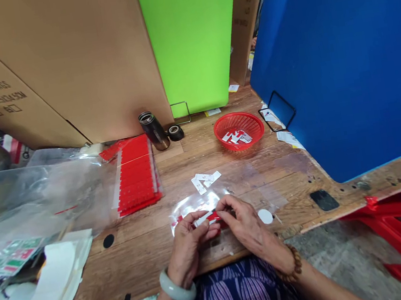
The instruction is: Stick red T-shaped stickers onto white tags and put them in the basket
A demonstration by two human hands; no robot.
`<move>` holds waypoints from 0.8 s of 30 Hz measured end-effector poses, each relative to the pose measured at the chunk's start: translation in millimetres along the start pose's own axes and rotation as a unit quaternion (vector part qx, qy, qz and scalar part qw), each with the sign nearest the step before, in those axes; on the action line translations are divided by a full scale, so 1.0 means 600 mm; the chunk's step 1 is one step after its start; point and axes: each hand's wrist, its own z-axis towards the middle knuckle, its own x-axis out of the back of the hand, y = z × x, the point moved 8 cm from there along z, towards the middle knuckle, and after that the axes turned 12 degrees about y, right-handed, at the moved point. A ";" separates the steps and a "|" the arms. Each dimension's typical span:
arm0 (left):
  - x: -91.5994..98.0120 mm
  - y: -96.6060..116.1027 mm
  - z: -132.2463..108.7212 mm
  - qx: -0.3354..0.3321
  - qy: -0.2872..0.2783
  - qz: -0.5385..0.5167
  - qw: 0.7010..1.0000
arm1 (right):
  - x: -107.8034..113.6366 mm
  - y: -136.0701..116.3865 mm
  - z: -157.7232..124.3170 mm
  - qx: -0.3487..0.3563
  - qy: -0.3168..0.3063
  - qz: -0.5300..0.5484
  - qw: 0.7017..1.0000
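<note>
A small flat strip [208, 216], white along one side and red on the other, lies roughly level between the fingertips of the left hand [188, 243] and the right hand [246, 224], each pinching one end. It sits just above a crumpled clear plastic bag [194, 204] that lies flat on the bench [153, 238], close to the near edge, about midway along it. The strip's finer detail is too small to make out.

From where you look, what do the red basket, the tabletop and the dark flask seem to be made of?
The red basket looks like moulded plastic, with a fine open mesh wall. The tabletop seems to be worn wooden planks with visible grain and seams. The dark flask appears to be metal, dark and glossy.
</note>
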 end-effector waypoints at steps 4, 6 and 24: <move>-0.001 0.000 -0.003 0.003 0.000 -0.005 1.000 | -0.002 -0.001 -0.001 0.038 0.004 -0.035 0.999; -0.001 0.000 -0.004 0.002 0.000 -0.003 1.000 | -0.002 -0.002 -0.002 0.051 0.007 -0.054 0.997; -0.001 -0.002 -0.003 -0.004 0.006 -0.009 1.000 | -0.002 -0.019 -0.005 0.072 0.011 -0.103 0.992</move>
